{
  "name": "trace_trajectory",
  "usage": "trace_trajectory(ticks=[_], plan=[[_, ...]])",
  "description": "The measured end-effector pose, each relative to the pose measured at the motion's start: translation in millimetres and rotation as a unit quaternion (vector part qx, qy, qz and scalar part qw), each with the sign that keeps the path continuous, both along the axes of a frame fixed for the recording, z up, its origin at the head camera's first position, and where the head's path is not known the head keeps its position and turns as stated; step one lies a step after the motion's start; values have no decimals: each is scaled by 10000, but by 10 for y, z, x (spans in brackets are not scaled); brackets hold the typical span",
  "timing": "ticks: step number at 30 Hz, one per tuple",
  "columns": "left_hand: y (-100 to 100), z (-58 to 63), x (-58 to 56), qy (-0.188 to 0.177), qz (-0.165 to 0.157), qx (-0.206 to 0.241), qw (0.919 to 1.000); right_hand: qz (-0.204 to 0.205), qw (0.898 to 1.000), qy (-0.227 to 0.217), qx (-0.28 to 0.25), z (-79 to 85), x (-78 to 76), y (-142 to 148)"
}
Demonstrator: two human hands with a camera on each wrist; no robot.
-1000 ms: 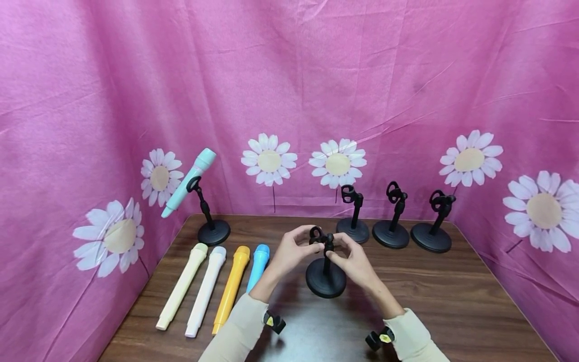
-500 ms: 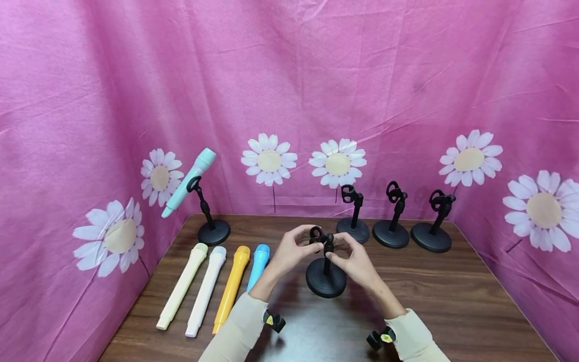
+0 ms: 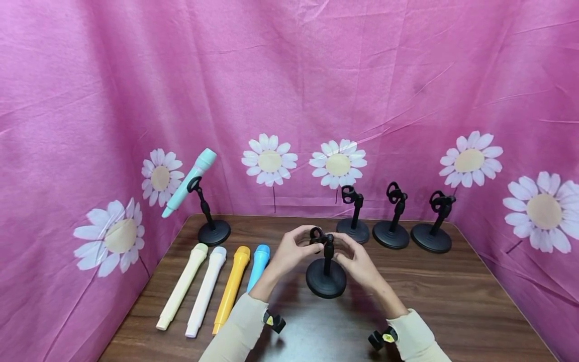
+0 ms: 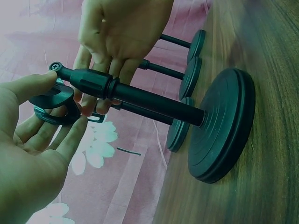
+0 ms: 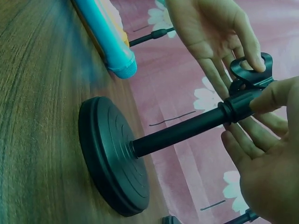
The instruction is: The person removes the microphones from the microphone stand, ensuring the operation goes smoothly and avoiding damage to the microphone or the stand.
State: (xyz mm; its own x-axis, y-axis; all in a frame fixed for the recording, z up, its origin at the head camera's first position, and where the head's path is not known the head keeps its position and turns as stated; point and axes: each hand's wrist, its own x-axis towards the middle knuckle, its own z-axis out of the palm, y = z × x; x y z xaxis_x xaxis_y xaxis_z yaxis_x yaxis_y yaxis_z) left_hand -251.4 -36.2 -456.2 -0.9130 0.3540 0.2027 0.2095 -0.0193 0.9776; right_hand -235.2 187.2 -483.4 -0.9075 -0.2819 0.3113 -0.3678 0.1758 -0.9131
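Note:
A black desktop microphone stand [image 3: 326, 279] stands upright on its round base in the middle of the table. My left hand [image 3: 291, 251] pinches the clip [image 4: 53, 100] at its top between thumb and fingers. On the other side, my right hand [image 3: 359, 264] is around the upper post. In the right wrist view its thumb lies at the ribbed collar [image 5: 237, 105] and its fingers pass behind. Left of the hands lie a blue microphone [image 3: 259, 264], partly hidden by the left arm, an orange one [image 3: 232, 286], a white one [image 3: 206, 291] and a cream one [image 3: 183, 286].
A mint microphone [image 3: 187, 184] sits tilted in a stand [image 3: 214, 232] at the back left. Three more black stands, a left one [image 3: 353, 230], a middle one [image 3: 391, 234] and a right one [image 3: 431, 237], line the back right. A pink flowered cloth [image 3: 289, 75] hangs behind the table [image 3: 452, 301].
My right thumb has shifted slightly rightward and lower at the post. The left hand keeps its pinch on the clip, and the stand has stayed in place.

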Motion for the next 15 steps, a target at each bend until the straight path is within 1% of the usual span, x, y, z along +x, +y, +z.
trace_trajectory(ticks=[2, 5, 8, 11, 13, 15], plan=[[2, 1, 2, -24, 2, -7, 10000, 19, 10000, 28, 85, -3, 6, 13], [8, 1, 4, -59, -17, -13, 10000, -75, 9996, 151, 207, -19, 11, 24], [11, -4, 4, -43, -15, -20, 10000, -287, 9987, 280, 300, -35, 13, 24], [7, -12, -2, 51, -1, -55, 10000, -551, 9971, 338, 402, -45, 0, 2], [2, -17, -9, 114, 2, -72, 9999, -695, 9959, 322, 477, -48, -12, -16], [-3, -19, -16, 146, 3, -87, 9999, -737, 9958, 260, 487, -48, -20, -28]])
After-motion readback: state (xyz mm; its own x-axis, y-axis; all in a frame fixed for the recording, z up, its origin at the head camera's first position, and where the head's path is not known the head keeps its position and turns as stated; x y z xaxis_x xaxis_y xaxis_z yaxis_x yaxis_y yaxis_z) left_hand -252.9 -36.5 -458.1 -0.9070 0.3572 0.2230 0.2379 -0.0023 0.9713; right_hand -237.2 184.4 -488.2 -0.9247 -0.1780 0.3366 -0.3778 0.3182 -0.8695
